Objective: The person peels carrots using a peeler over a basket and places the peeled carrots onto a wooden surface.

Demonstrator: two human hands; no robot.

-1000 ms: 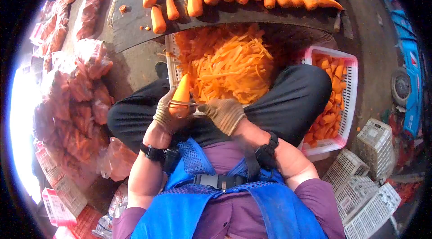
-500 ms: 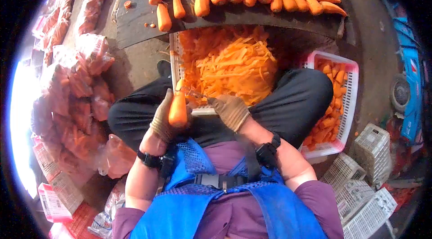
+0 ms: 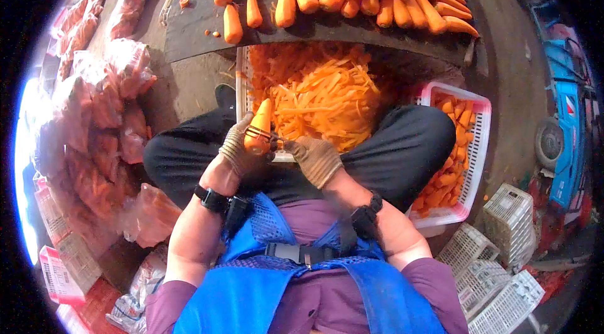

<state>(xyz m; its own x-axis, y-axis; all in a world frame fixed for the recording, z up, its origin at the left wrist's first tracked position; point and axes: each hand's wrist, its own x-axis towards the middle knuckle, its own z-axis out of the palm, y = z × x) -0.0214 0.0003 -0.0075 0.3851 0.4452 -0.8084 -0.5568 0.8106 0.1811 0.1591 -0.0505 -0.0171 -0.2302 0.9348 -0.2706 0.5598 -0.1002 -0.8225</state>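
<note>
Holding carrot [image 3: 262, 121], peeler [image 3: 275, 138] in hands [image 3: 316, 161]; peeler handle mostly hidden

One head-worn view looks steeply down and forward, close above the blue mesh-trimmed vest [image 3: 233, 293], facing the held, tapered orange carrot [image 3: 260, 123]; its curved, dark-edged field probably distorts outer shapes.

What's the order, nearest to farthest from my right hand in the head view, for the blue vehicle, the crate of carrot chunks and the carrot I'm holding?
From your right hand:
1. Carrot: just to its left, in your left hand.
2. Crate of carrot chunks: beside your right knee.
3. Blue vehicle: toward the far right edge.
</note>
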